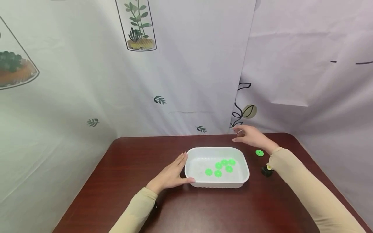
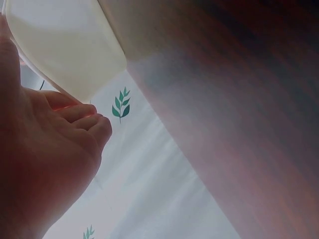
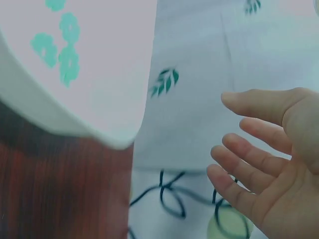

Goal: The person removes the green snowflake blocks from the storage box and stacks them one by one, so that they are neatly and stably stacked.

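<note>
A white plastic basin [image 1: 201,185] stands on the table, with several green flower-shaped pieces [image 1: 218,173] lying flat inside it. My left hand [image 1: 172,173] rests against the basin's left side, thumb on the near rim and fingers along the left edge. In the left wrist view, the fingers of that hand [image 2: 75,124] touch the basin wall [image 2: 65,45]. Past the basin's far right corner, my right hand [image 1: 250,136] hovers with fingers spread apart. The right wrist view shows this hand [image 3: 269,159] holding nothing, apart from the basin [image 3: 119,114].
One more green flower-shaped piece [image 1: 259,153] lies on the table to the right of the basin, below the right forearm. The dark red table [image 1: 140,152] meets a white patterned cloth [image 1: 186,81] behind it. A wrist strap [image 1: 266,171] hangs under the right sleeve.
</note>
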A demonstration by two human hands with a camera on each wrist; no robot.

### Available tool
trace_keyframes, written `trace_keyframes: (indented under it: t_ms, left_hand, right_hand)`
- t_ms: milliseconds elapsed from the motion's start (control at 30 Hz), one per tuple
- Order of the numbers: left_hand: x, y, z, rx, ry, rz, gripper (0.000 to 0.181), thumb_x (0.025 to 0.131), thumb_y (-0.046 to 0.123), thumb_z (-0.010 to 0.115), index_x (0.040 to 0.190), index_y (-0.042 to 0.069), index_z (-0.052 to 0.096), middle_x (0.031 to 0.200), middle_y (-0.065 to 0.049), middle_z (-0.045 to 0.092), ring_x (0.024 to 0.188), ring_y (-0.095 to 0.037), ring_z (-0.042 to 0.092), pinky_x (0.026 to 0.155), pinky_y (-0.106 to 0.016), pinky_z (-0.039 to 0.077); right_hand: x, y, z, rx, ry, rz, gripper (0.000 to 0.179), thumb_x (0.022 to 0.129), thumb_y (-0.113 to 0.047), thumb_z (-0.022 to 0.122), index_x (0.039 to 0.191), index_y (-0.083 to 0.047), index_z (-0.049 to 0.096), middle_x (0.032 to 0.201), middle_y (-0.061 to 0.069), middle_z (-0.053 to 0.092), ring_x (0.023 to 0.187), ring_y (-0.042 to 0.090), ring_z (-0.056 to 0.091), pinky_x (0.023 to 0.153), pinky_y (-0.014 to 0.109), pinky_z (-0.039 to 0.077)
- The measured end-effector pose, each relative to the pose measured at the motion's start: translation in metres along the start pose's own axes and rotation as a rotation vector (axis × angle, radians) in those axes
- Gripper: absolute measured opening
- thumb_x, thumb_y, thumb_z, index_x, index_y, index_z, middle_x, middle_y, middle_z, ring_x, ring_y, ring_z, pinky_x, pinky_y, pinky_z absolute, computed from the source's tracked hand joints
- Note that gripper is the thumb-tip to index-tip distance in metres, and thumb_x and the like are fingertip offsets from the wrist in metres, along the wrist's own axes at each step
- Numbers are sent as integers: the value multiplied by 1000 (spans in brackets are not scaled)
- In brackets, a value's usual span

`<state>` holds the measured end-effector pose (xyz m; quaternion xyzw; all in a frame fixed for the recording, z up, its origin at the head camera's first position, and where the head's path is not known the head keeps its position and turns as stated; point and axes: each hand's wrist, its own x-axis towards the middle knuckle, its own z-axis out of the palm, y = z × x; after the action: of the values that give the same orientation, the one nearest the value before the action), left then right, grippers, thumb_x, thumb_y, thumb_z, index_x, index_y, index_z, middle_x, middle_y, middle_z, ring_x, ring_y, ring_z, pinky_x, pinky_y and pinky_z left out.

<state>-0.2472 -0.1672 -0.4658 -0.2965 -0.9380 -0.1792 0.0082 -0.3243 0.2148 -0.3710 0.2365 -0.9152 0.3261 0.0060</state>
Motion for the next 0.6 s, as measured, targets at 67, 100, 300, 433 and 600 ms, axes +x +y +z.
trace_keyframes:
  t_ms: [67, 100, 300, 433, 600]
  left_hand:
    - [0, 0, -1, 0, 0, 3, 114, 84, 74, 63, 160, 3, 18, 167, -10, 15, 153, -26, 17, 117, -42, 31]
    - [0, 0, -1, 2, 1, 4, 114, 84, 74, 63, 160, 2, 19, 167, -10, 15, 153, -27, 18, 117, -42, 31]
    - [-3, 0, -2, -4, 14, 3, 113, 84, 72, 64, 160, 2, 20, 167, -11, 16, 153, -27, 18, 117, -43, 31]
    - [-4, 2, -1, -31, 7, 0, 112, 85, 73, 63, 160, 3, 19, 167, -10, 16, 153, -26, 17, 116, -44, 33]
    - [-6, 3, 0, -23, -3, -5, 111, 85, 75, 60, 161, 5, 19, 167, -10, 16, 153, -24, 17, 115, -44, 34]
  right_hand:
    - [4, -9, 5, -6, -16, -25, 55, 92, -18, 75, 139, 3, 55, 133, 24, 60, 118, 40, 61, 97, 55, 49]
    - [6, -14, 7, -9, -24, -38, 55, 92, -19, 75, 139, 3, 55, 133, 24, 61, 118, 40, 61, 97, 55, 49]
    - [19, -38, 29, -38, -68, -78, 49, 93, -17, 73, 136, 3, 58, 131, 21, 62, 117, 37, 62, 97, 51, 50]
    - [21, -45, 44, -42, -121, -119, 45, 92, -16, 74, 133, 0, 62, 125, 16, 65, 113, 34, 63, 95, 47, 52]
    - [23, -50, 60, -45, -244, -178, 42, 91, -15, 75, 130, -6, 65, 125, 13, 67, 112, 33, 63, 92, 42, 53]
